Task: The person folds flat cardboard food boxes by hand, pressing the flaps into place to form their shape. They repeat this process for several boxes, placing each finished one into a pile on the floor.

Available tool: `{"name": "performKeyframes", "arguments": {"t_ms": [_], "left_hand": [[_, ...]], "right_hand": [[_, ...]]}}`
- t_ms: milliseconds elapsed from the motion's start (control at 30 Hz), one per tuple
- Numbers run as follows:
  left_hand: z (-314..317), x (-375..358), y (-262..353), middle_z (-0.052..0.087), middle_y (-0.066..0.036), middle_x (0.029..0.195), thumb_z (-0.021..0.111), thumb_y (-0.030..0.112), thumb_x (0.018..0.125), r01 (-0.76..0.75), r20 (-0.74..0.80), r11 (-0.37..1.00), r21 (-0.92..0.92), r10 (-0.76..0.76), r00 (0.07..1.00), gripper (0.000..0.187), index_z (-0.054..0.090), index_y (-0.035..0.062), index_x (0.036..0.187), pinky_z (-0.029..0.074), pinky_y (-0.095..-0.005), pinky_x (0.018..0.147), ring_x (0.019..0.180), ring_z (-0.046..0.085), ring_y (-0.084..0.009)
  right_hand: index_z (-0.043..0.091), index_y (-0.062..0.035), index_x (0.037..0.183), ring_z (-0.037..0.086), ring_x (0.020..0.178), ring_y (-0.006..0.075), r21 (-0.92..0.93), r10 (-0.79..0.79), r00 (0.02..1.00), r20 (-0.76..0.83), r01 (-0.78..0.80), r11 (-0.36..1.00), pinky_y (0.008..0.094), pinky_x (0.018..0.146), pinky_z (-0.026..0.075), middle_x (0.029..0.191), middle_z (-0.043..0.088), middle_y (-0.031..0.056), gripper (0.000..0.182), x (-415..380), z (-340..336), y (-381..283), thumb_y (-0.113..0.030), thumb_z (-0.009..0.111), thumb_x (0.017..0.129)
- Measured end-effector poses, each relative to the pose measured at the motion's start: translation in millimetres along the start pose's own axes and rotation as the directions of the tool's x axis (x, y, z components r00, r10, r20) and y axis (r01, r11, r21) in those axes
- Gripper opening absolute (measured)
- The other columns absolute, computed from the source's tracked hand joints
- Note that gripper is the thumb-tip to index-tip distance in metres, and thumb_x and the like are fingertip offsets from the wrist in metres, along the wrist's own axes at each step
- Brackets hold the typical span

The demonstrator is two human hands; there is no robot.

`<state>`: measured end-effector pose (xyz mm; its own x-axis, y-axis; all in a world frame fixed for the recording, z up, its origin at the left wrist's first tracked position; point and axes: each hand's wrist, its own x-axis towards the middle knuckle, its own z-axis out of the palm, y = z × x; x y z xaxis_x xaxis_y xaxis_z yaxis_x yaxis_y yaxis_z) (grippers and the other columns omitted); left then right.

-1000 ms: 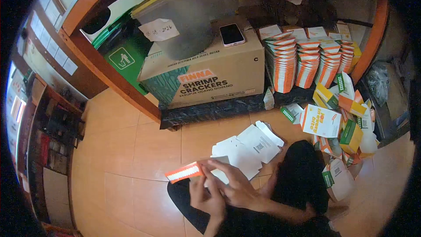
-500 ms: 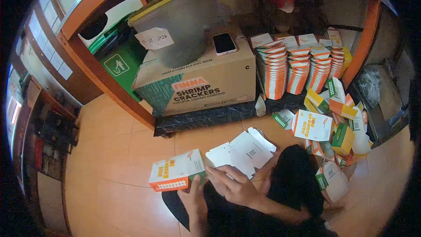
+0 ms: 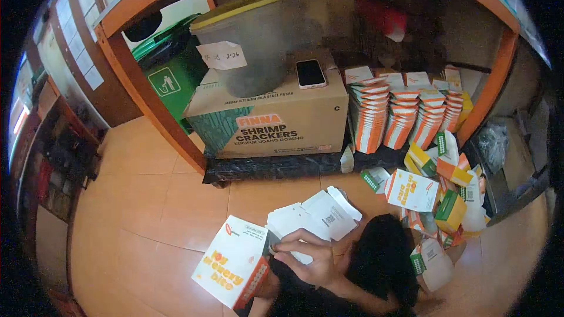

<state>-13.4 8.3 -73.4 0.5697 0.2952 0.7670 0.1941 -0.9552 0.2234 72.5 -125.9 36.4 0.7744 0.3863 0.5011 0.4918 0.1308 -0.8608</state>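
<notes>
A white printed box with orange and yellow lettering (image 3: 226, 263) is tilted at the lower middle, its red-orange side facing down and right. Behind that side, my left hand (image 3: 265, 291) holds the box from below, its fingers mostly hidden. My right hand (image 3: 306, 256) is at the box's open right end, thumb and forefinger pinched together at a flap. Just beyond my right hand, an unfolded white carton sheet (image 3: 320, 211) lies on the floor.
Assorted folded boxes (image 3: 449, 211) are heaped at the right. Stacked flat cartons (image 3: 402, 117) stand on the low shelf beside a cardboard box (image 3: 276, 126) bearing a phone (image 3: 311, 74) and a grey bucket (image 3: 247, 35). A green bin (image 3: 170, 85) stands behind the orange frame post (image 3: 147, 97).
The held box has turned and tilted so its lettered face shows more fully, and it sits lower. My right hand's fingers have drawn into a pinch at its end. The view has shifted.
</notes>
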Motion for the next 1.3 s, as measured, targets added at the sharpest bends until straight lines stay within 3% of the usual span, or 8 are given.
{"name": "performKeyframes", "arguments": {"t_ms": [400,833,933,967,1033,1200,1233,1300], "left_hand": [[-18,4,14,0.049,-0.015,0.128,0.061,0.014,0.09,0.562,0.36,0.444,-0.698,-0.46,0.812,0.044,0.043,0.0001,0.127,0.04,-0.0387,0.098,0.115,0.048,-0.0261],[-42,28,49,0.025,-0.019,0.15,0.062,0.016,0.09,0.64,0.644,0.26,-0.723,-0.082,0.761,0.076,0.016,0.0,0.147,0.019,-0.0435,0.115,0.141,0.022,-0.0287],[-31,20,49,0.031,-0.02,0.147,0.067,0.024,0.087,0.651,0.632,0.155,-0.743,-0.156,0.759,0.072,0.028,-0.0009,0.143,0.022,-0.0443,0.113,0.138,0.029,-0.0301],[-29,18,48,0.035,-0.021,0.145,0.069,0.027,0.086,0.657,0.631,0.109,-0.746,-0.202,0.749,0.07,0.035,-0.0013,0.14,0.024,-0.0446,0.112,0.136,0.033,-0.0307],[-30,29,32,0.035,-0.021,0.144,0.074,0.03,0.081,0.491,0.559,0.477,-0.729,0.0,0.829,0.078,0.035,-0.0022,0.14,0.025,-0.0448,0.112,0.136,0.033,-0.0314],[-17,53,9,0.05,-0.014,0.131,0.077,0.044,0.074,0.144,0.561,0.779,-0.61,0.296,0.773,0.07,0.051,0.0054,0.127,0.036,-0.0426,0.105,0.127,0.044,-0.03],[18,13,-2,0.052,-0.014,0.129,0.075,0.04,0.077,0.518,0.678,0.557,-0.649,0.114,0.726,0.062,0.054,0.0053,0.123,0.037,-0.0423,0.104,0.125,0.046,-0.0285],[6,43,7,0.055,-0.014,0.124,0.068,0.027,0.085,0.454,0.848,0.823,-0.341,0.061,0.526,0.043,0.054,0.006,0.121,0.038,-0.0418,0.105,0.122,0.05,-0.0259]], "right_hand": [[0.067,-0.0016,0.106,0.063,0.093,0.0269,-0.331,-0.162,0.981,0.107,0.189,0.924,0.0331,0.083,0.05,0.098,0.064,0.0134,0.022,-4,8,-4,-0.007,0.066,0.085],[0.024,-0.0037,0.147,0.034,0.133,0.0421,-0.313,-0.214,0.957,0.197,0.268,0.911,0.0461,0.109,0.031,0.144,0.031,0.0266,0.061,-20,28,56,-0.018,0.052,0.095],[0.032,-0.003,0.145,0.036,0.133,0.0345,-0.018,0.538,0.825,0.174,-0.543,0.839,0.0436,0.108,0.032,0.143,0.036,0.025,0.054,4,29,30,-0.022,0.05,0.098],[0.033,-0.0058,0.144,0.044,0.126,0.0334,-0.089,0.377,0.908,0.182,-0.367,0.926,0.0424,0.102,0.038,0.136,0.044,0.0241,0.052,-4,26,40,-0.019,0.051,0.097],[0.035,-0.0113,0.143,0.06,0.112,0.0313,-0.212,0.026,0.972,0.234,0.025,0.977,0.0399,0.09,0.049,0.123,0.059,0.0222,0.05,-22,10,63,-0.015,0.052,0.096],[0.041,-0.0052,0.138,0.065,0.098,0.0202,0.006,0.372,0.91,0.184,-0.379,0.925,0.0309,0.083,0.051,0.112,0.066,0.0167,0.047,0,-13,25,-0.018,0.057,0.096],[0.043,-0.002,0.136,0.064,0.097,0.0189,0.061,0.367,0.913,0.178,-0.383,0.922,0.0292,0.081,0.052,0.112,0.066,0.0154,0.046,-2,-12,25,-0.017,0.059,0.095],[0.05,-0.0018,0.13,0.065,0.1,0.0205,0.213,0.491,0.843,0.22,-0.532,0.819,0.0329,0.082,0.053,0.112,0.066,0.016,0.043,-7,-12,28,-0.026,0.059,0.096]]}}
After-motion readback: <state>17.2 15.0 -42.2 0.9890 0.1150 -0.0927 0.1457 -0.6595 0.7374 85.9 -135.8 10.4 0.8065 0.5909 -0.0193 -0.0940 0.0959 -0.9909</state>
